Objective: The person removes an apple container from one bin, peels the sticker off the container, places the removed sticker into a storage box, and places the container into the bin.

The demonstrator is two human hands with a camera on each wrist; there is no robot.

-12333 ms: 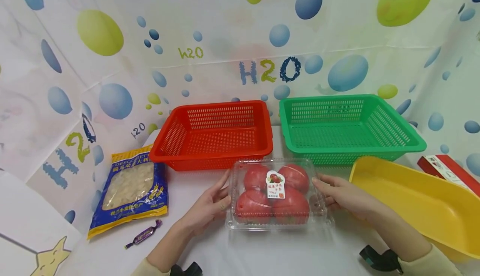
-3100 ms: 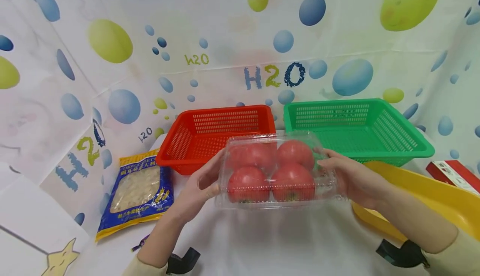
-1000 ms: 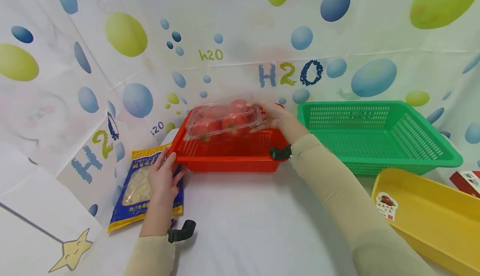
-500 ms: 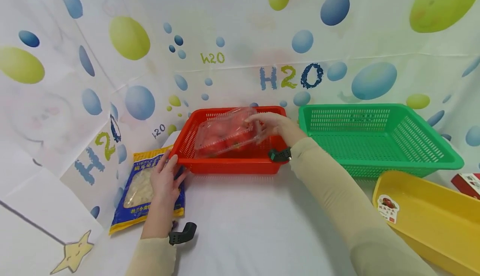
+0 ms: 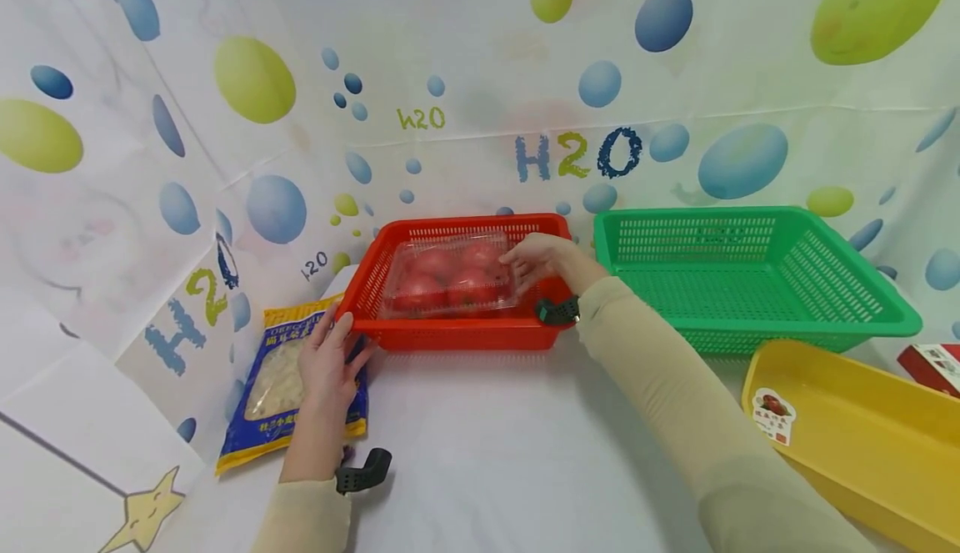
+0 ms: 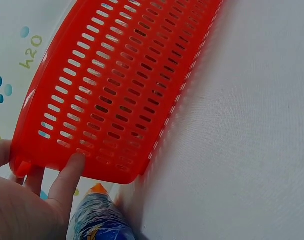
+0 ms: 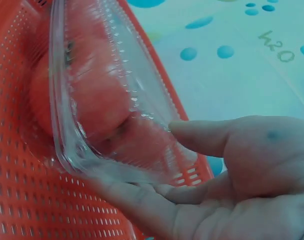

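Observation:
A clear plastic box of red tomatoes (image 5: 450,278) sits inside the red basket (image 5: 465,336), a little askew. At the box's right end is my right hand (image 5: 543,261). In the right wrist view, that hand (image 7: 242,175) has its thumb at the lid's side and its fingers along the lower rim, gripping this end. My left hand (image 5: 327,361) holds the basket's front-left corner. Seen from the left wrist, the red basket (image 6: 116,85) has its rim between that hand's (image 6: 31,205) thumb and fingers.
Beside the red basket stands a green basket (image 5: 750,336). A yellow tub (image 5: 862,428) lies at the right, a fruit sticker (image 5: 773,415) on its side, with a red box (image 5: 930,367) behind. A blue-and-yellow pasta bag (image 5: 273,386) lies left, partly behind my left arm.
The tomato box went from the table's middle into the red basket and now lies flatter. My left hand moved from the box to the basket corner. The sticker moved from box to tub.

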